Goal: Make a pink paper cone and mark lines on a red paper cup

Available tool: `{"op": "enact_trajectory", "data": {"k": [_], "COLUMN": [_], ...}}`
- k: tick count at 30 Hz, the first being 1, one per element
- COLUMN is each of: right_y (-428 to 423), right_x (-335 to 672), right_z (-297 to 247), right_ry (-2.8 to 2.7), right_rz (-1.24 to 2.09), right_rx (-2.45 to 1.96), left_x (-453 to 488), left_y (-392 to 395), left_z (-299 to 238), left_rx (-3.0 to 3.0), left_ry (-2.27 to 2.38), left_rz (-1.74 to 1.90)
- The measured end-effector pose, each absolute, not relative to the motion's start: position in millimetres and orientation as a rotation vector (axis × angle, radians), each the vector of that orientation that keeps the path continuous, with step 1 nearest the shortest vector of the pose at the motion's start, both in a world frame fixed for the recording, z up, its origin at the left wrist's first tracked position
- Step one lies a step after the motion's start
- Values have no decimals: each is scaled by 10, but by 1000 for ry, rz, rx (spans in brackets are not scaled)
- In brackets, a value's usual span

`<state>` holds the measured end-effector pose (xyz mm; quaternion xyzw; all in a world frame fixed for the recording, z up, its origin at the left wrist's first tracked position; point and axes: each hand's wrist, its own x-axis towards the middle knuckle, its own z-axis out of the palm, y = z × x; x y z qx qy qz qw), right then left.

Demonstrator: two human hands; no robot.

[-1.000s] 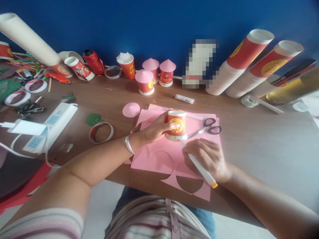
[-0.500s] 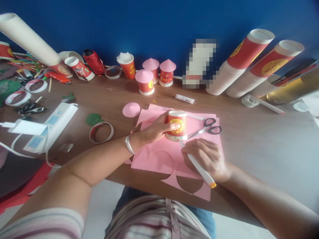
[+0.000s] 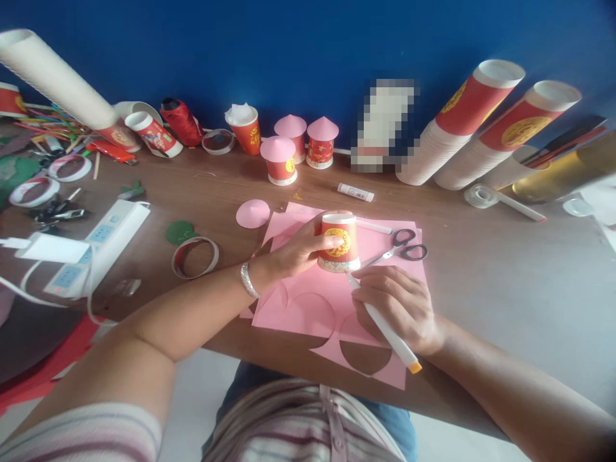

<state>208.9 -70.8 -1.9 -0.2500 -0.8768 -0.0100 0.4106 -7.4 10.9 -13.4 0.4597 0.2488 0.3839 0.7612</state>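
My left hand [image 3: 296,247] is wrapped round a red paper cup [image 3: 339,242] that stands upside down on a pink paper sheet [image 3: 332,289]. My right hand [image 3: 397,305] grips a white marker [image 3: 387,332] with an orange end cap; its tip touches the paper at the cup's rim. The sheet bears traced circles and a round cut-out hole [image 3: 364,356] near the table's front edge. Black-handled scissors [image 3: 402,245] lie on the sheet just right of the cup.
A pink paper disc [image 3: 253,213], a cut cup ring [image 3: 195,256], a glue stick [image 3: 355,191] and a power strip [image 3: 99,240] lie on the brown table [image 3: 481,269]. Three pink-lidded cups [image 3: 279,159] stand behind. Long cup stacks [image 3: 459,122] lean at the back right, craft clutter at the left.
The marker's orange end has swung slightly lower and right as my right hand shifted a little along the cup's rim. My left hand and the cup have stayed put.
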Motion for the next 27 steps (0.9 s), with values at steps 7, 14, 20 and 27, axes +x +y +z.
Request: {"op": "enact_trajectory", "data": {"k": [7,14,20,27], "right_y": [-703,-715,-714,-711], "right_x": [2077,2079,2077,2073], "right_z": [8,-3,21,-1], "right_ry": [-2233,-2256,-2230,-2229], "right_rz": [-27,7,-20,-24], "right_rx": [-627,-566,-614,-645], "left_x": [-94,-30,-16,-22], "left_y": [122,89,76,67], "left_z": [-175,-92,-4,40], "left_rx": [1028,1030,1021,1060], "left_ry": [516,673,666,688], "left_rz": [831,801,782,775]}}
